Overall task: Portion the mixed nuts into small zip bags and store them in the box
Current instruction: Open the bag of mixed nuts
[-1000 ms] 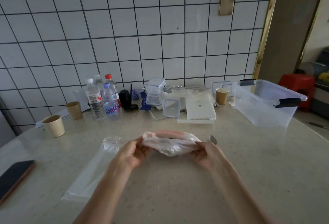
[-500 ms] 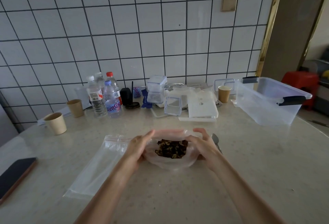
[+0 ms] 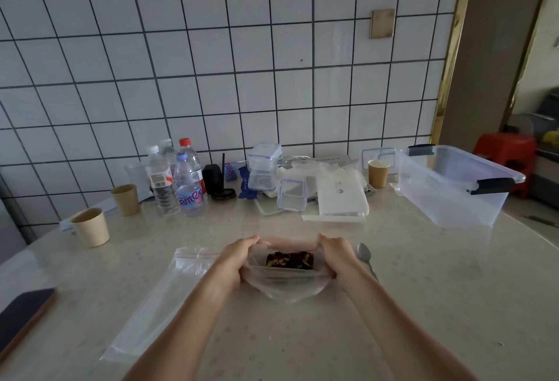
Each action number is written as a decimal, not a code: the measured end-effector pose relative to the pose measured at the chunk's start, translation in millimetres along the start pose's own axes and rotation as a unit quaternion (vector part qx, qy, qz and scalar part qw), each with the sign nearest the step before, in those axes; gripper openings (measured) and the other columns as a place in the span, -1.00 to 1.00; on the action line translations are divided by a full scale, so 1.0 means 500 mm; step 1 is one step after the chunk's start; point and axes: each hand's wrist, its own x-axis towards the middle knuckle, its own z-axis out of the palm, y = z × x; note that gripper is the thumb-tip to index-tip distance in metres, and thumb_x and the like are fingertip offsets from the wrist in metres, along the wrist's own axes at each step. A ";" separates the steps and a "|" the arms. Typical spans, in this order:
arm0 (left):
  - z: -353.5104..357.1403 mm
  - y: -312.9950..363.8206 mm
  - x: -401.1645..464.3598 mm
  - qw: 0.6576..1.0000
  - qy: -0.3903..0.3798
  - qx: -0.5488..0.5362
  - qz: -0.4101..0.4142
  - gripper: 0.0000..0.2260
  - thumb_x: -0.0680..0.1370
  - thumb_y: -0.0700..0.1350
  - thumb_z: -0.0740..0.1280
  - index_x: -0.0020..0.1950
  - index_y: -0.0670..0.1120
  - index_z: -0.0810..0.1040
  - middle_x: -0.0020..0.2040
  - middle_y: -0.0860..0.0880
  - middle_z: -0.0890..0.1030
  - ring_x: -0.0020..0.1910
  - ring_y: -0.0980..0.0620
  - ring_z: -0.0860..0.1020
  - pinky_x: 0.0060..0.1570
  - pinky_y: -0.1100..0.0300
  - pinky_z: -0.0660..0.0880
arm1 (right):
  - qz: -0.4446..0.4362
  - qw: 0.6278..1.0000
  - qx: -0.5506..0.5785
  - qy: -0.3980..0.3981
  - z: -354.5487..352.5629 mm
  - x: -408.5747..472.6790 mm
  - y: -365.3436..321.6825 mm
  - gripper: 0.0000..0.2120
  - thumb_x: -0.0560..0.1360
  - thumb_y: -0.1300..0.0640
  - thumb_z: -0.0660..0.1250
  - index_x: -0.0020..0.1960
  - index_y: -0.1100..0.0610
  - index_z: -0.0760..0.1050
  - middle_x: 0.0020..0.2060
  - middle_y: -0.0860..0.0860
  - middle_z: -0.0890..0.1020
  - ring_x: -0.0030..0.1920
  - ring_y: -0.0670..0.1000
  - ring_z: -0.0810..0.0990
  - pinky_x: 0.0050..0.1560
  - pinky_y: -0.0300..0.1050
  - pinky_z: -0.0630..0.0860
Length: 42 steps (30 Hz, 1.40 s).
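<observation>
Both hands (image 3: 233,262) have spread the crinkled bag (image 3: 284,285) wider.

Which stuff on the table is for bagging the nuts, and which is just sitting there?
For the job:
open clear plastic bag of mixed nuts, held by left hand and right hand
empty flat clear zip bag
metal spoon
big clear plastic box

Just lying about:
water bottles
paper cups
dark phone
</observation>
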 end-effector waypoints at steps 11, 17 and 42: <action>-0.029 -0.017 -0.038 0.879 0.112 0.363 0.290 -0.56 0.60 0.22 0.36 0.33 -0.03 0.48 0.30 -0.06 0.53 0.21 -0.09 0.59 0.19 0.01 0.53 | -0.078 0.964 -0.249 0.059 -0.048 -0.018 -0.014 -0.65 0.60 -0.08 0.28 0.18 0.19 0.46 0.06 0.06 0.62 -0.05 0.15 0.70 -0.19 -0.01 0.62; -0.032 -0.024 -0.079 0.757 0.016 0.473 0.451 -0.92 0.59 0.08 0.45 0.05 0.15 0.69 0.44 0.05 0.49 0.45 0.02 0.40 0.35 0.02 0.43 | -0.418 0.829 -0.371 -0.007 -0.057 -0.050 -0.001 -0.86 0.58 0.06 0.42 0.13 0.01 0.65 0.27 -0.03 0.55 0.33 0.03 0.49 0.25 -0.09 0.42; -0.008 0.026 -0.009 0.710 -0.017 0.653 0.265 -0.06 0.31 0.26 0.61 0.56 -0.05 0.31 0.42 -0.02 0.36 0.36 -0.04 0.41 0.29 0.03 0.46 | -0.170 0.815 -0.527 -0.172 -0.056 0.027 -0.053 0.01 0.39 -0.07 0.60 0.65 0.10 0.11 0.60 0.03 0.19 0.59 0.10 0.22 0.50 0.09 0.36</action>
